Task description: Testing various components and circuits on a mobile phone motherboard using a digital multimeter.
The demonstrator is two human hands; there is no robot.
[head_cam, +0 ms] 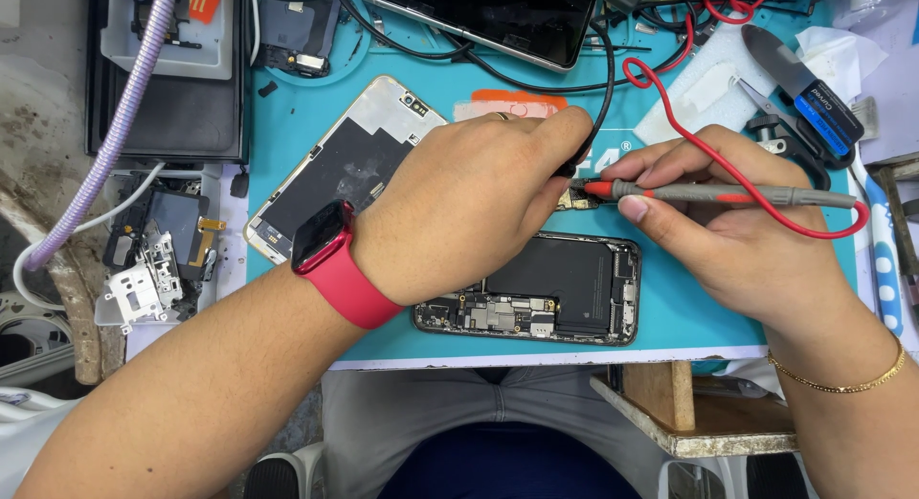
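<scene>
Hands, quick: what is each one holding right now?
Left hand: closed on the black probe.
Right hand: closed on the red-tipped probe.

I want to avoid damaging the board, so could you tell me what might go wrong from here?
1. The red probe and black probe meet close together on the small board; a slip could bridge contacts.
2. The red lead loops over the tools and could snag.
3. The left hand hovers above the opened phone and might bump it.
</scene>
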